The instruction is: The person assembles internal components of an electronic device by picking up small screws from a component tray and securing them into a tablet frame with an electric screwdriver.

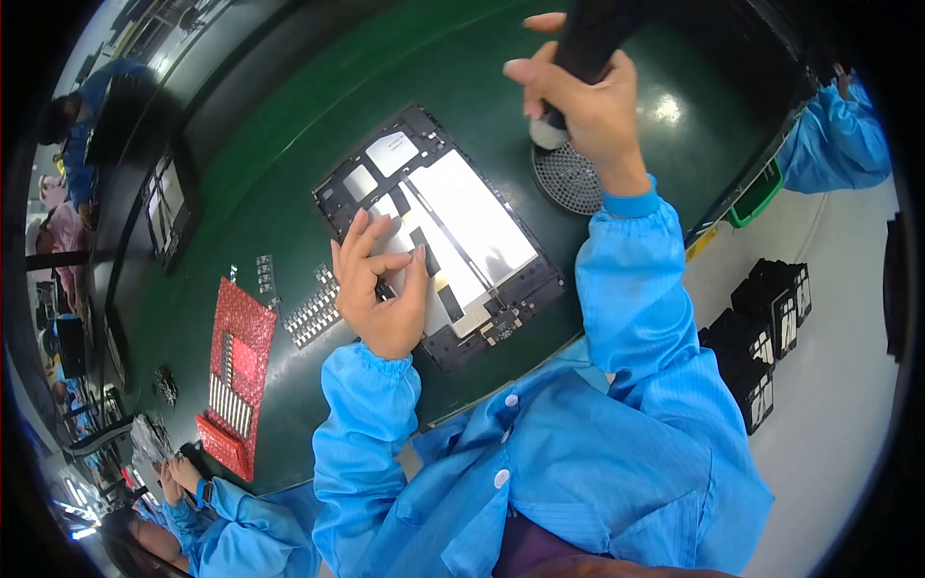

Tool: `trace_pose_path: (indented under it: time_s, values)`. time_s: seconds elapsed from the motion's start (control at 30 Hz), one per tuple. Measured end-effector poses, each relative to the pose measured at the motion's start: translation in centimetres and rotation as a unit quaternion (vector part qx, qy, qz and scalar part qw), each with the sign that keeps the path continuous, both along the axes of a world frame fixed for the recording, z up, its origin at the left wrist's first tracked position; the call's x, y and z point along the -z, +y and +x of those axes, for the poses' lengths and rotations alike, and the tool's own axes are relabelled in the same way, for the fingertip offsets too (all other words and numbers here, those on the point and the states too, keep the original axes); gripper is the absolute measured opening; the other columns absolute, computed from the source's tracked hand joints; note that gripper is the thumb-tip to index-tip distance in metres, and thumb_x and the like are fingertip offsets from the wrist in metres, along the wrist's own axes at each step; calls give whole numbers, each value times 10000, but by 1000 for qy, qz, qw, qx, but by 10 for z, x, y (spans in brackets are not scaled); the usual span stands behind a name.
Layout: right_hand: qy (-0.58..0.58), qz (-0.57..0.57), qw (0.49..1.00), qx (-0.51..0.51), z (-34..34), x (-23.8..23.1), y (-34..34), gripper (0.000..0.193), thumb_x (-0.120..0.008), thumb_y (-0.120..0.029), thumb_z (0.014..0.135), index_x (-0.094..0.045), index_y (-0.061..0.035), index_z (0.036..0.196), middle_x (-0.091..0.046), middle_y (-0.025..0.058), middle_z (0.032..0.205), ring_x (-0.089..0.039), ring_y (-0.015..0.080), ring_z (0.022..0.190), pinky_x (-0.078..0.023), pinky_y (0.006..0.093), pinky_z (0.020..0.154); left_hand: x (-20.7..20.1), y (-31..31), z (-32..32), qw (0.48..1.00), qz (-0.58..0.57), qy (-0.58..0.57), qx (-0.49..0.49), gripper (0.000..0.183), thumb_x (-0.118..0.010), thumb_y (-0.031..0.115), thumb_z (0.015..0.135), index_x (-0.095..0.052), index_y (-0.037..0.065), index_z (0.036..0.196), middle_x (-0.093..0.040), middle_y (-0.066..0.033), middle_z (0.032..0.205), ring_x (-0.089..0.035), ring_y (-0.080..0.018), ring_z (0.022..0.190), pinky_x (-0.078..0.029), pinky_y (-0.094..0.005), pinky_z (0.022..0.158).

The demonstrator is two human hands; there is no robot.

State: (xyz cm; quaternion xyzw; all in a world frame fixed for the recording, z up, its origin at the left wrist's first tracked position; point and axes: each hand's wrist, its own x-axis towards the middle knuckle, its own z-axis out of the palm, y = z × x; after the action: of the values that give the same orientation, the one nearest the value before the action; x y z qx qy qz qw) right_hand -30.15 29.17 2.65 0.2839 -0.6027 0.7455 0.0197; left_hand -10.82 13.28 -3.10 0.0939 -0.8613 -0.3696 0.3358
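Note:
An opened tablet (533,279) with a black frame, silver battery panels and a small circuit board at its near end lies tilted on the green table. My left hand (381,294) rests over its left edge, thumb and index fingertips brought together while the other fingers stretch out; anything pinched there is too small to make out. Raised beyond the tablet's right side, my right hand (597,111) grips a black handheld tool (595,43) whose upper part leaves the view. Under that hand sits a round grey perforated dish (567,178), with a pale rounded piece (548,134) above its far rim.
Left of the tablet lie rows of small metal parts (313,313) and red bubble wrap (252,313) bearing strips. A co-worker's hands (181,477) are at the lower left. Stacked black devices (761,328) and a green bin (756,196) stand beyond the table's right edge.

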Motion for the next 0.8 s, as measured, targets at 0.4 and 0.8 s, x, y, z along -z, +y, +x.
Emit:
trace_pose_path:
  time_s: [0.4,0.8]
  values:
    - [35,-59,998,-2,1,7,-4,312,-721,-100,776,-562,16,1018,-604,63,636,-601,151,504,-534,285,527,3,-2,0,999,32,-8,-18,118,-723,52,712,-623,54,775,-668,-82,904,-621,-234,923,-217,-526,1055]
    - [276,-183,936,-118,-32,18,4,329,-741,-41,746,-509,15,973,-572,33,590,-527,87,448,-394,210,406,-1,-4,2,1000,8,-18,11,120,-676,37,768,-677,1,883,-666,-136,919,-627,-238,924,-236,-516,1053]
